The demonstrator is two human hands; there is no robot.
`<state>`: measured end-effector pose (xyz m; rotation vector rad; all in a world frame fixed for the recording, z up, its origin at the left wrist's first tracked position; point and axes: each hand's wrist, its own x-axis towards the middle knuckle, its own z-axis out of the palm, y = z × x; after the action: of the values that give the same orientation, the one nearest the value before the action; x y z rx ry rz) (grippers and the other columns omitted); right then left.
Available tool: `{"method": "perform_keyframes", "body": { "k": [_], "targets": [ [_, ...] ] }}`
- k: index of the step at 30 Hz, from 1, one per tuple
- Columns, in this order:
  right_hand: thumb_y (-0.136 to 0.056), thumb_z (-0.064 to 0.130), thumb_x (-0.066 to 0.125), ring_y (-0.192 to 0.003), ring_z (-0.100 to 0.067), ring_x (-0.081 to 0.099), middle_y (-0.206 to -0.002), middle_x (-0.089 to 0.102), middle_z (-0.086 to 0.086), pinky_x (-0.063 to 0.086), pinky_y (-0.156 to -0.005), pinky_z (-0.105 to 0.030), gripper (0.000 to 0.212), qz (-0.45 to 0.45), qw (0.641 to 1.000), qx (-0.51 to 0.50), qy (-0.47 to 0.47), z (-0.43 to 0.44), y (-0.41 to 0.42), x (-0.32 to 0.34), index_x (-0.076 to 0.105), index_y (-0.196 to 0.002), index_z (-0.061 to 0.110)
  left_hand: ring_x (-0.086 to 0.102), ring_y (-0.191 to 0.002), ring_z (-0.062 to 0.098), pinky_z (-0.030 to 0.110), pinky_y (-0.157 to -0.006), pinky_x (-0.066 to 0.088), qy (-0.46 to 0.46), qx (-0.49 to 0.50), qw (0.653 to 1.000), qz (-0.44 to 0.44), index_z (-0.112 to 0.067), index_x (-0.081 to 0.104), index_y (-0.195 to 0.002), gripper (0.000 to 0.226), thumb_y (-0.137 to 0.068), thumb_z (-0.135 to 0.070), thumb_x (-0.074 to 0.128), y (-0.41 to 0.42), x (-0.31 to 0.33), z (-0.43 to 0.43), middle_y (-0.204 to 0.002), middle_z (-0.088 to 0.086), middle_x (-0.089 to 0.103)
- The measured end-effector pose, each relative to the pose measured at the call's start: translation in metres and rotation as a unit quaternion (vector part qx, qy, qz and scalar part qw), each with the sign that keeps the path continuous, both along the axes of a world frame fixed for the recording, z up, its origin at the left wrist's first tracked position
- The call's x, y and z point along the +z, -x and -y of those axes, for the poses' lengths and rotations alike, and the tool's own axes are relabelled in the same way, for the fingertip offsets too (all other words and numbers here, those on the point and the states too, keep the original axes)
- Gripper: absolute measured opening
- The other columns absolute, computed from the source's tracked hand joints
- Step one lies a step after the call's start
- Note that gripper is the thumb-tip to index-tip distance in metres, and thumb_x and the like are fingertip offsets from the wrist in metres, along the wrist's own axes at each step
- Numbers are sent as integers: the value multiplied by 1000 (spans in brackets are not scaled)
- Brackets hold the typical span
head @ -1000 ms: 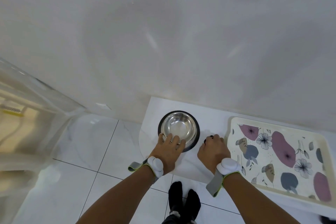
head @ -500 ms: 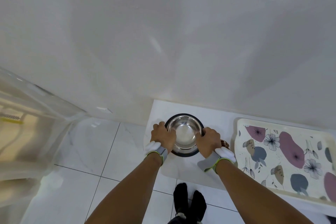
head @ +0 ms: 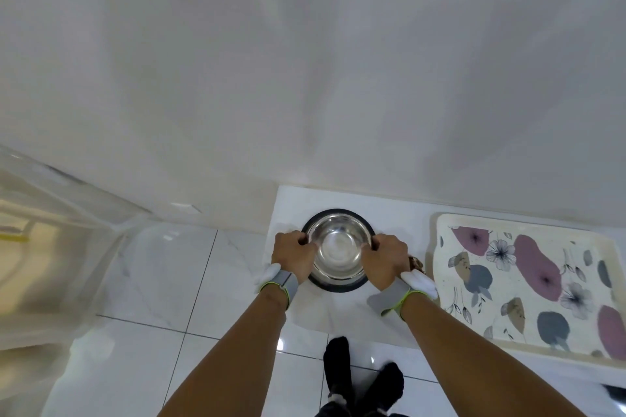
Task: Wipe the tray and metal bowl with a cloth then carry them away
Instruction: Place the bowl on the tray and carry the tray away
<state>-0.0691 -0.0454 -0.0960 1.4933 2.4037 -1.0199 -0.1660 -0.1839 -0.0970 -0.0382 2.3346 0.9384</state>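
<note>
A shiny metal bowl (head: 338, 244) with a black rubber base sits on a white mat (head: 399, 213) against the wall. My left hand (head: 293, 254) grips the bowl's left rim and my right hand (head: 386, 259) grips its right rim. To the right lies a cream tray (head: 528, 278) with purple, blue and flower patterns, flat on the mat. A small brown thing (head: 416, 263) peeks out just beyond my right hand; I cannot tell what it is. No cloth is clearly visible.
A white wall (head: 305, 78) rises directly behind the mat. Glossy white floor tiles (head: 162, 281) spread to the left and front. A translucent plastic box (head: 50, 230) stands at the left. My feet in black socks (head: 359, 379) are just below the bowl.
Both hands moved from the near side of the bowl to its left and right rims and closed on it. The view shifted slightly closer.
</note>
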Motion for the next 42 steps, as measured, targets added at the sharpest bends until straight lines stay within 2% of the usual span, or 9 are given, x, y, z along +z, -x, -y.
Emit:
{"method": "perform_keyframes", "body": {
  "k": [4,9,13,15,18,20,27,36,42],
  "targets": [
    [-80,15,52,-56,-20,46,-56,49,-5,33,-50,-25,30,-49,999,-3,10,-12,-15,15,45,-52,10,52,-57,21,33,-54,49,-37,19,999,-1,-16,58,-61,15,-74,-17,65,-11,20,-4,-61,4,58],
    [-75,13,57,-64,-21,58,-63,63,-8,49,-59,-31,18,-90,995,-19,-22,-47,-41,44,63,-58,7,64,-70,30,48,-65,60,-38,11,999,-17,-16,67,-70,9,-71,-24,69,-36,44,-35,-70,6,67],
    [-74,10,56,-54,-18,45,-50,46,-1,35,-52,-25,37,-113,993,-23,-11,-98,-84,59,39,-42,18,63,-68,32,50,-64,59,-54,-10,998,-18,-8,66,-73,15,-70,-22,69,-73,58,-83,-73,14,67],
    [-75,13,54,-51,-16,43,-49,45,-1,34,-49,-25,33,-130,992,7,-2,-124,-115,61,40,-45,14,63,-69,35,51,-64,59,-54,-22,998,-15,-4,66,-75,19,-68,-22,68,-94,59,-108,-75,17,67],
    [-75,16,55,-51,-18,47,-52,53,-6,39,-49,-27,24,-115,993,3,-18,-162,-157,61,55,-54,4,60,-62,32,49,-63,60,-53,-31,998,-6,-3,65,-74,20,-67,-21,67,-133,58,-149,-73,19,67],
    [-76,20,55,-52,-18,47,-56,52,-2,34,-46,-24,23,-85,996,3,-25,-188,-184,63,59,-60,4,57,-58,27,45,-62,58,-52,-34,998,5,-2,65,-74,21,-68,-21,68,-160,56,-175,-67,16,64],
    [-72,11,56,-51,-19,43,-44,39,-1,31,-49,-26,39,-69,998,-11,4,-247,-248,49,34,-40,16,48,-53,21,36,-49,49,-29,-51,998,23,-10,56,-61,19,-70,-18,70,-222,30,-241,-57,10,52],
    [-73,12,56,-58,-25,55,-56,58,-13,36,-53,-26,23,-45,997,-37,53,-271,-265,13,54,-51,5,50,-52,19,21,-47,37,18,-70,997,24,-13,56,-60,25,-78,-23,69,-241,18,-271,-57,1,54],
    [-75,9,55,-60,-23,48,-53,45,-2,30,-52,-24,36,-26,997,-49,52,-271,-257,6,39,-44,17,41,-49,12,21,-44,30,44,-69,997,7,-17,47,-52,35,-81,-19,68,-238,14,-277,-55,-1,49]
  ]
}}
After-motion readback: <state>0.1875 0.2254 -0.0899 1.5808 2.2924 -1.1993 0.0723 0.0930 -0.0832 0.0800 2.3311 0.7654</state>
